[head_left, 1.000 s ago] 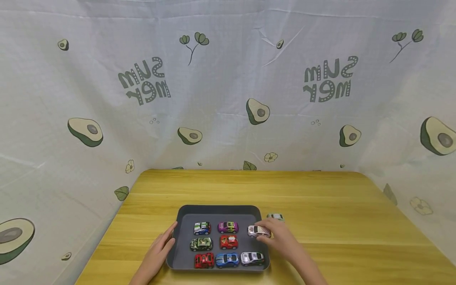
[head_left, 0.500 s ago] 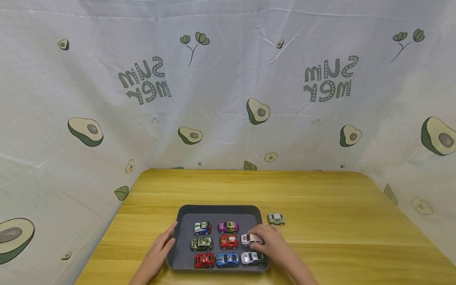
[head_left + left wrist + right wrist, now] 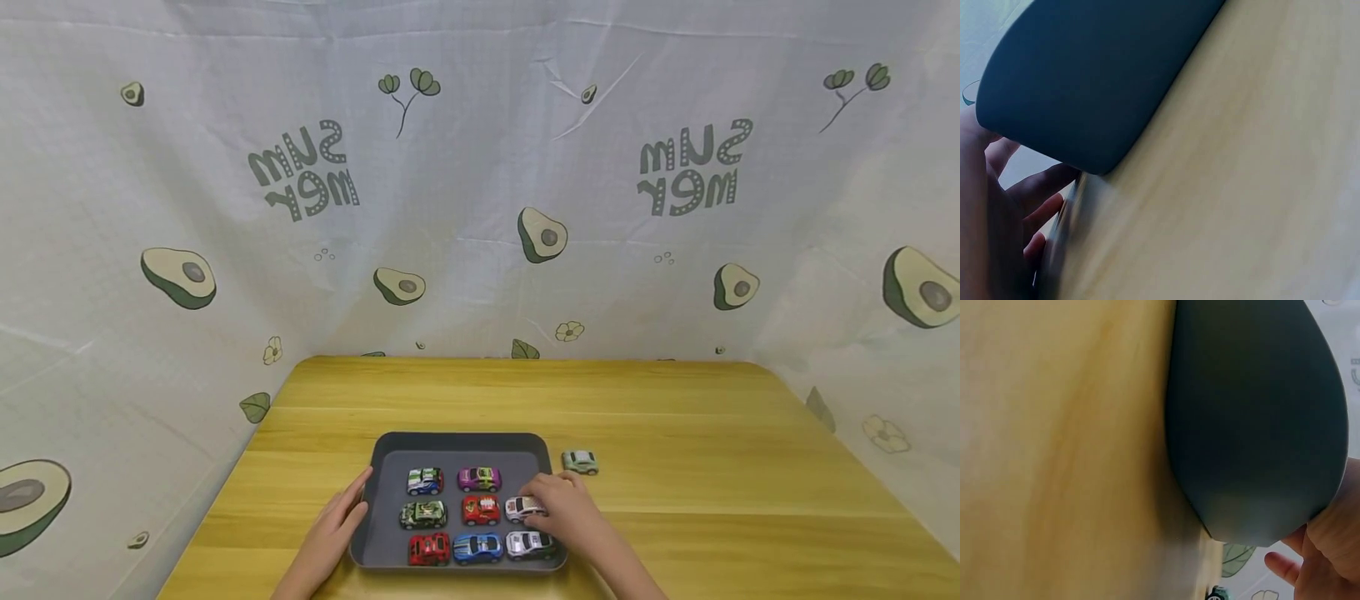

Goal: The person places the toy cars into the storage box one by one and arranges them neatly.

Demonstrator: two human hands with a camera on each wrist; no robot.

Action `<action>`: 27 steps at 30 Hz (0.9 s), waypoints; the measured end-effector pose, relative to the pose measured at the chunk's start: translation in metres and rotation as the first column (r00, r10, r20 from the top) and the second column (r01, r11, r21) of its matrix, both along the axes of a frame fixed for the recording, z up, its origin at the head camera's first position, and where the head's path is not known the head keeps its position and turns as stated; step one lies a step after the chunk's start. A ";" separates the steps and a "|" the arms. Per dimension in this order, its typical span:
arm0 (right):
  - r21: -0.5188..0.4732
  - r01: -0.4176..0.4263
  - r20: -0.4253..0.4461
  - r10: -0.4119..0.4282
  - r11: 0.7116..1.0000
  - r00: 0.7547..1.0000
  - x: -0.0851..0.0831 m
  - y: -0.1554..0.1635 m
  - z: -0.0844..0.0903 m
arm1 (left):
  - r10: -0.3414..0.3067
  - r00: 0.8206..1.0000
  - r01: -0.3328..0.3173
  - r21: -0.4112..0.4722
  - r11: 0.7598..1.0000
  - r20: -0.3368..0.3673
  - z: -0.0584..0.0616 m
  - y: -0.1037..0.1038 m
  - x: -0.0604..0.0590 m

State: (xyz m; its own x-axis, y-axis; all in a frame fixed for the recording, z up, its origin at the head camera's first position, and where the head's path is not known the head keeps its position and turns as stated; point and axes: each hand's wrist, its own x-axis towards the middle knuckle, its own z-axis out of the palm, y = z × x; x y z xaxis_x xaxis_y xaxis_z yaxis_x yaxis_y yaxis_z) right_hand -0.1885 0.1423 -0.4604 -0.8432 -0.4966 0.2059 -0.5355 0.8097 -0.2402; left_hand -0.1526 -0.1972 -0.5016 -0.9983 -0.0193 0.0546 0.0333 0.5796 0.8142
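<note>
Because the white car (image 3: pixel 522 507) sits in a tight slot, with the red car (image 3: pixel 481 509) just beside it at nine o'clock and the silver car (image 3: pixel 529 544) just below at six o'clock, a clumsy letting-go could nudge either neighbour out of line or roll the toy on its wheels. A knock against the tray (image 3: pixel 384 450) wall at three o'clock seems possible too, since the fingers crowd that edge. The right hand (image 3: pixel 566 515) has its fingers curled over the white car, pinching it in the middle row's right-hand place inside the tray. The left hand (image 3: pixel 336 527) lies with fingers fairly straight against the tray's outer wall at nine o'clock, steadying it on the worktop (image 3: pixel 675 417); it grips nothing. A pale green car (image 3: pixel 580 461) stands apart outside the tray at one o'clock.
</note>
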 end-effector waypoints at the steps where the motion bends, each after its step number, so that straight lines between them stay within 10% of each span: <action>1: 0.010 -0.002 -0.002 0.002 1.000 1.000 0.000 0.000 0.000 | 0.000 1.000 0.000 0.000 1.000 -0.001 0.000 0.000 0.000; 13: 0.073 -0.011 0.044 0.008 0.997 0.999 0.000 -0.003 0.001 | 0.002 1.000 -0.002 -0.009 1.000 -0.005 0.001 0.000 0.001; 27: -0.078 -0.011 -0.005 0.010 0.997 1.000 0.001 0.001 -0.002 | -0.003 1.000 0.003 -0.008 1.000 0.011 -0.001 0.000 -0.001</action>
State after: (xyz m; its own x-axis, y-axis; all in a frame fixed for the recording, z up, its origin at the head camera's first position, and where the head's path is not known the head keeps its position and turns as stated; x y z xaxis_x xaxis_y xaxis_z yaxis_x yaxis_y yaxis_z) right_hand -0.1873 0.1435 -0.4625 -0.8371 -0.4877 0.2480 -0.5450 0.7830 -0.2998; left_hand -0.1540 -0.1973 -0.5027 -0.9989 -0.0157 0.0434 0.0260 0.5863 0.8097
